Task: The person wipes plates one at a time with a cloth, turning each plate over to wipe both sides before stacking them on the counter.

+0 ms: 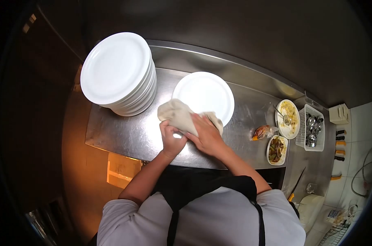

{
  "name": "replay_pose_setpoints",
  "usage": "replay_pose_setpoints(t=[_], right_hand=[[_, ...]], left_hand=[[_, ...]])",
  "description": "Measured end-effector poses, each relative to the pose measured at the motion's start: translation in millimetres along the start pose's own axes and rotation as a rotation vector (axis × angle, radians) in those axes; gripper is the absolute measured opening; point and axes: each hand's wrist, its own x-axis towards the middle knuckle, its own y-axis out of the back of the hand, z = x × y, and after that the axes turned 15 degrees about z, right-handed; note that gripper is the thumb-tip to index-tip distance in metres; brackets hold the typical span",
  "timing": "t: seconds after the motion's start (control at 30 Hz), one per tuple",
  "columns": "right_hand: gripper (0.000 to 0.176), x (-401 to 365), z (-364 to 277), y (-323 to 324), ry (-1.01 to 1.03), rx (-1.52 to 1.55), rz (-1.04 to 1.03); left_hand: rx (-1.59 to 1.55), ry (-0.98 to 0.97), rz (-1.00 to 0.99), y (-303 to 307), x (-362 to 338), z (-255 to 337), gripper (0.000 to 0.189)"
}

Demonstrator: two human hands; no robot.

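Note:
A beige cloth is bunched between my two hands, over the lower left part of a white plate on the steel counter. My left hand has its fingers closed on the cloth's lower edge. With its fingers spread and partly under folds of the cloth, my right hand presses on it near the plate's lower rim. A tall stack of white plates stands to the left of the single plate.
On the steel counter, to the right, are an oval dish of food, a smaller food bowl, a plastic bag and a white basket of spoons. A knife lies at the lower right.

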Motion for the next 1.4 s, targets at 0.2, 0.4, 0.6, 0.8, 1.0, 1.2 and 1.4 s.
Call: replay_pose_setpoints(t=[0.2,0.4,0.6,0.8,1.0,1.2,1.4], right_hand=[[0.067,-13,88,34,-0.191,-0.308,0.311],[0.069,42,123,34,-0.506,0.199,0.544],[0.064,47,143,33,-0.424,0.601,0.670],[0.049,53,73,93,-0.270,0.806,0.730],[0.042,71,-13,98,-0.414,1.270,0.484],[0.041,18,-42,37,-0.135,1.048,0.470],[0.065,60,-99,106,0.425,0.618,0.641]], left_hand=[[-0.070,0.117,-0.136,-7,55,1,0.065],[0.221,0.507,-0.285,-61,121,13,0.056],[0.303,0.197,-0.219,-67,116,14,0.056],[0.325,0.325,-0.077,-69,150,44,0.035],[-0.098,0.311,-0.123,-94,131,77,0.056],[-0.344,0.483,-0.350,-83,130,56,0.055],[-0.417,0.478,-0.391,-80,102,38,0.056]])
